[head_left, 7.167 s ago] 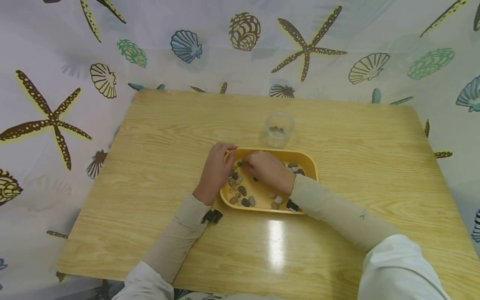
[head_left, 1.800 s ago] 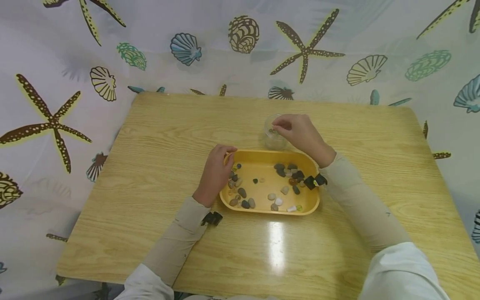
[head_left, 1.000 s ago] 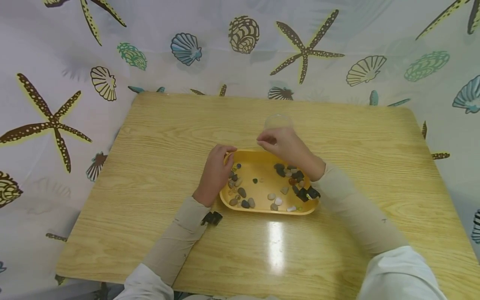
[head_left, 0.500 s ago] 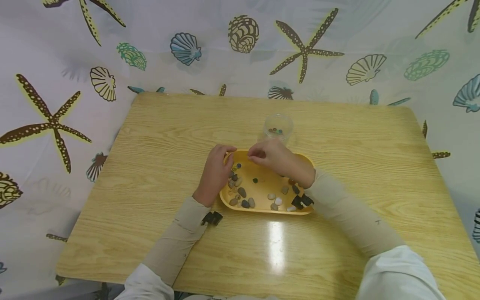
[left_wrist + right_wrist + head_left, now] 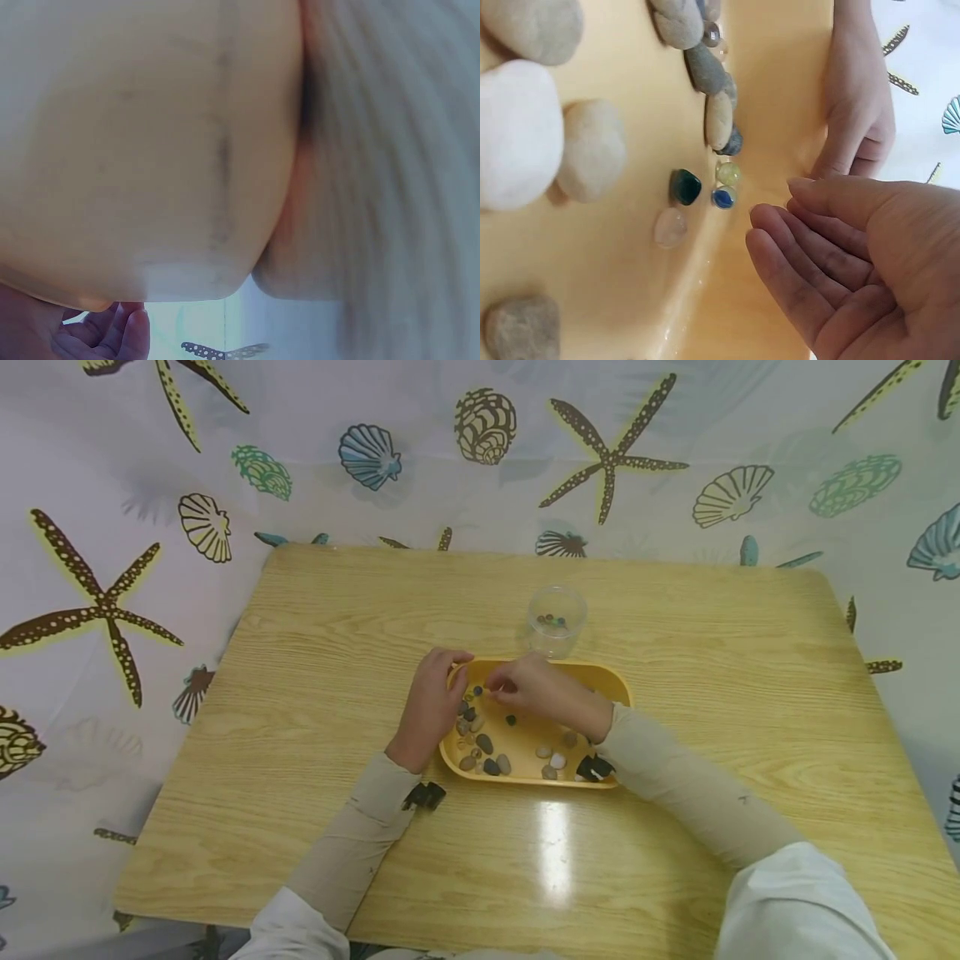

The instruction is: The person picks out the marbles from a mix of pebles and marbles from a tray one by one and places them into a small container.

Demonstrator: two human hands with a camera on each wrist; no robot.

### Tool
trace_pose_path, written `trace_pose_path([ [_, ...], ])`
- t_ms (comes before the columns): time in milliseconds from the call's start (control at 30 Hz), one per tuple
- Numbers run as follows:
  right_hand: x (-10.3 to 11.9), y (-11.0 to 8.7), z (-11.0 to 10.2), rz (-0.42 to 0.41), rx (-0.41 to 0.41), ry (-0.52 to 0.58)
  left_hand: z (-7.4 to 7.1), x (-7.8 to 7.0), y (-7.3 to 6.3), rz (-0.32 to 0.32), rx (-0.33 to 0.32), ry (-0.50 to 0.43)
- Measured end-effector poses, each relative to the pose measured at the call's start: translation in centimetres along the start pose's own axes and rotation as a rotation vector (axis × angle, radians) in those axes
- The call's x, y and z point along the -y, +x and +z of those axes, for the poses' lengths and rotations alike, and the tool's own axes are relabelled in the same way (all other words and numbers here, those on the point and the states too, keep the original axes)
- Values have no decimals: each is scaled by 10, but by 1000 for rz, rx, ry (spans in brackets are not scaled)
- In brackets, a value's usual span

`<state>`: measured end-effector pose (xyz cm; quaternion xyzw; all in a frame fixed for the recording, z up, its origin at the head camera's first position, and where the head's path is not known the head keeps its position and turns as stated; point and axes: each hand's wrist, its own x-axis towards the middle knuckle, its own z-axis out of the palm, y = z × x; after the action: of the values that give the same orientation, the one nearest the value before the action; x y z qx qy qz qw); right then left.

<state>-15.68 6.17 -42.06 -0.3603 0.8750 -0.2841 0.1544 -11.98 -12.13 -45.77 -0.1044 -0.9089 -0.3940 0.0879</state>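
The rim of the yellow tray [image 5: 517, 782] is held by the left hand [image 5: 429, 710], with the thumb and bent fingers set round it at one corner. Nothing is seen in the right hand [image 5: 855, 262]. Its fingers are softly bent and kept side by side, and its thumb tip is held near their tips with only a little room between. No marble or stone is pinched by them.

Two little glass marbles are found just past the right fingertips, down in the tray. The clear marble with the blue swirl [image 5: 723, 198] is nearest to them, and the yellow-green marble [image 5: 727, 173] is set right beside it. A gap is seen in the right wrist view between these marbles and the fingertips. A shiny dark green stone [image 5: 686, 187] is placed a bit farther from the fingers, and a pale pink stone [image 5: 670, 228] is laid next to it.

Gray and tan stones [image 5: 485, 744] are spread along the tray's end, near the left hand's fingers. A smooth white stone [image 5: 557, 761] is seen well apart from the right fingertips, on the person's side of the tray. Behind the right hand, on the wooden table [image 5: 345, 635], a clear plastic cup [image 5: 553, 643] is stood upright. Some small marbles [image 5: 550, 619] are seen in it.
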Motion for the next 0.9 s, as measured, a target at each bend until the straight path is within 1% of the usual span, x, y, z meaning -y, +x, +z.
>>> trace_pose_path([
  [167, 2, 1, 4, 20, 14, 13, 1, 1, 1, 14, -5, -10],
  [500, -2, 6, 15, -30, 17, -42, 0, 0, 1, 1, -1, -12],
  [700, -1, 7, 19, -31, -6, -64, 0, 0, 0, 2, 7, -3],
  [900, 1, 8, 19, -57, -54, -92, 0, -1, 0, 1, 10, -9],
])
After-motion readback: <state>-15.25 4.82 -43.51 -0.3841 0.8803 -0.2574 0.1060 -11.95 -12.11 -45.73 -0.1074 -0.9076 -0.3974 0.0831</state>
